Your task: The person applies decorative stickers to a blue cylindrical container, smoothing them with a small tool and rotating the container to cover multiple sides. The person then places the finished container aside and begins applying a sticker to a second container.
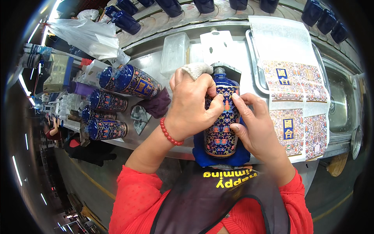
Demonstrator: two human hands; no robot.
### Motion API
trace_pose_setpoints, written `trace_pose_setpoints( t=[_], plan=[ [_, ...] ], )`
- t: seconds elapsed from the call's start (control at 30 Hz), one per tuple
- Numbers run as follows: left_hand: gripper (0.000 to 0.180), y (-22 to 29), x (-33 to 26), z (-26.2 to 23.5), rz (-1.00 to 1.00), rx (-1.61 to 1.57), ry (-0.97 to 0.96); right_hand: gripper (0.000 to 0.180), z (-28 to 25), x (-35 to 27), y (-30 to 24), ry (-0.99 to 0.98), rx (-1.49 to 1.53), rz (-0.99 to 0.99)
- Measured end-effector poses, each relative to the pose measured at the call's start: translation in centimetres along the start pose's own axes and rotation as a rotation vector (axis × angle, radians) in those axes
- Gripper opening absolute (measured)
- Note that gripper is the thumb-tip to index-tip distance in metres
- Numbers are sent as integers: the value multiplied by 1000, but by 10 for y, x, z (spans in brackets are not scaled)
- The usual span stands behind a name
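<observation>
A blue ceramic bottle [220,124] with a patterned floral label lies neck-away on a blue cloth pad [200,154] at the near edge of the steel workbench [156,64], directly in front of the person. The left hand [191,105] curls over the bottle's upper body, fingers pressed down on the label and a white cloth [198,69] bunched under the knuckles. The right hand [253,124] lies along the bottle's right side, thumb and forefinger pressing the label's edge flat. To the right, sheets of printed labels [298,105] fill a tray, crowding that side. To the left, finished bottles [117,101] lie in a row, with a dark purple rag [157,104] between; what looks like a clear plastic box [175,50] stands behind, leaving little open bench.
</observation>
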State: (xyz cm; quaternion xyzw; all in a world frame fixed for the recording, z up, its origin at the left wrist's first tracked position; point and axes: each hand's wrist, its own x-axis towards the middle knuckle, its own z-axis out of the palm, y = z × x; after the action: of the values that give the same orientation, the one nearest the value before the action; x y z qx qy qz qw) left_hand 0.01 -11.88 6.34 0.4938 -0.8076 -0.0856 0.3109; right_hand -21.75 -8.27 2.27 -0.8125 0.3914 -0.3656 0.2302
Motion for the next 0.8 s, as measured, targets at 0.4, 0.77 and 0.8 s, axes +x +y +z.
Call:
trace_pose_setpoints(
  t=[0.4,0.77,0.8],
  plan=[
    [16,-2,-2,0,-28,-21,-23,61,0,1,0,9,-2,-9],
    [15,-6,-6,-1,-73,-64,-35,62,-1,1,-1,-8,2,11],
    [16,-5,-6,0,-79,-61,-39,61,-1,1,-1,-7,-4,9]
  ],
)
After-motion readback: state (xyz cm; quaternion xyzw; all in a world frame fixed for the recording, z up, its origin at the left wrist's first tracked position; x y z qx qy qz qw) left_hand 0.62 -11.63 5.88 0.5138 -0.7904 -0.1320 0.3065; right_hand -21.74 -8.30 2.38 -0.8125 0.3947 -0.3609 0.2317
